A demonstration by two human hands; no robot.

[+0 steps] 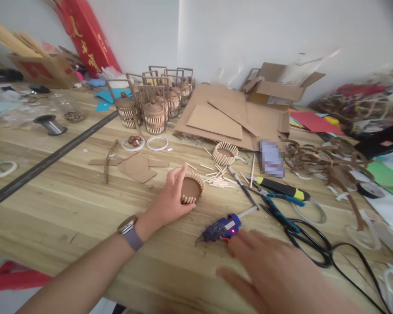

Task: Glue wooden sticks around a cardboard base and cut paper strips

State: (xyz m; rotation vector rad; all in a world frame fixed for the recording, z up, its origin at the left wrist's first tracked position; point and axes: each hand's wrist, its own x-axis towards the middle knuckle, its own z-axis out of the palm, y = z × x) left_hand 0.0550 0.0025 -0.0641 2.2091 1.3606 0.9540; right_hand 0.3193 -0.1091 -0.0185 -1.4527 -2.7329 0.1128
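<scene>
My left hand holds a small round cardboard base ringed with short upright wooden sticks, its thumb and fingers around the near left side of the rim. On the table to the right lies a blue hot glue gun, with a red light showing and its nozzle pointing left. My right hand, smeared by motion, is over the gun's handle end with fingers stretched and thumb apart. Loose wooden sticks are scattered beyond the base. A second stick-ringed base stands behind them.
Finished lidded baskets with handles stand at the back left. Cardboard sheets lie at the back. Pliers, black scissors and brown strips spread over the right side. Cardboard cut-outs lie left.
</scene>
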